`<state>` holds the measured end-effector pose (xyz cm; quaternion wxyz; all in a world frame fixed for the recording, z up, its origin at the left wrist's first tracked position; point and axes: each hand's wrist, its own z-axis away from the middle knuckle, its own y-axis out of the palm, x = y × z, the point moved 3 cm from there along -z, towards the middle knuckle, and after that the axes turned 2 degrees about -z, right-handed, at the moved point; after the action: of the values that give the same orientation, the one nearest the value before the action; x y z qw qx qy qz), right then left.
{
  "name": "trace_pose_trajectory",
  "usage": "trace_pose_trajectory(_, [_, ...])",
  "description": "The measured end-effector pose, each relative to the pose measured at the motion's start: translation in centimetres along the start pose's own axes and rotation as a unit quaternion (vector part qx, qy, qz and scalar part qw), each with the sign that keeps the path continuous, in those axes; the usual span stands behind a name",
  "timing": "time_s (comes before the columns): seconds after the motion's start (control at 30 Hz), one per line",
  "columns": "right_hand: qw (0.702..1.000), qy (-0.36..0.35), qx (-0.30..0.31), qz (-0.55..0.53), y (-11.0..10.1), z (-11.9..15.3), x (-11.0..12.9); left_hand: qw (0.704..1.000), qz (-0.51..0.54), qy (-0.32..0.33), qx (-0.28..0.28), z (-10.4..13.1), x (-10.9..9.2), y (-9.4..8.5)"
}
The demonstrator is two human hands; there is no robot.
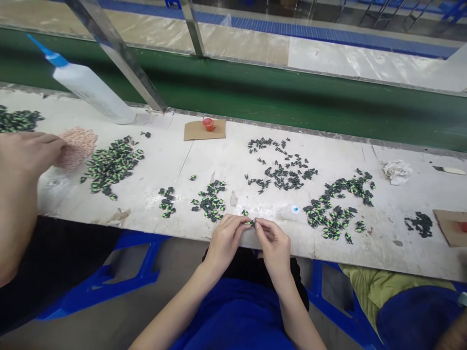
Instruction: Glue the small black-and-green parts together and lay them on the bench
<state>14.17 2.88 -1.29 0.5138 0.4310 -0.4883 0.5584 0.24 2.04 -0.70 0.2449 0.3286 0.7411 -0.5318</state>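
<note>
My left hand (226,236) and my right hand (272,236) meet at the table's front edge. Both pinch one small black-and-green piece (251,223), too small to make out its kind. Just beyond my fingertips lies a similar black-and-green piece (245,212). Left of my hands is a pile of black-and-green pieces (211,201). A small white bottle with a blue tip (290,211) lies to the right of my right hand. Farther back, dark small parts (288,176) are scattered over the white table (226,160).
A large white squeeze bottle (93,92) leans at the back left. A red cup (208,124) sits on cardboard (193,131). At left, a co-worker's hand (25,153) reaches to pink pieces (77,146). Crumpled tissue (397,171) lies right; metal posts (120,58) rise behind.
</note>
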Motion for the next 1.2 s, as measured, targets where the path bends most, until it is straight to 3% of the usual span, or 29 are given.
trace_pose_trajectory(0.2, [0.998, 0.027, 0.020, -0.049, 0.2, 0.2, -0.1, 0.997, 0.074, -0.035, 0.012, -0.2, -0.9, -1.0])
trace_pose_trajectory(0.53, [0.979, -0.200, -0.025, 0.012, -0.7, 0.7, 1.7, 0.954, 0.227, -0.195, 0.026, -0.2, -2.0, -1.7])
trace_pose_trajectory(0.67, [0.971, -0.234, -0.011, 0.039, -1.1, 0.8, 1.9, 0.937, 0.264, -0.225, 0.036, -0.2, -2.2, -1.6])
trace_pose_trajectory(0.93, [0.977, -0.204, 0.059, 0.021, -2.1, 0.4, 2.0, 0.945, 0.249, -0.207, 0.040, -0.2, -3.0, -1.9])
trace_pose_trajectory(1.2, [0.989, -0.142, 0.030, -0.026, -2.3, 0.4, 1.4, 0.968, 0.208, -0.137, 0.039, -0.1, -3.8, -1.6])
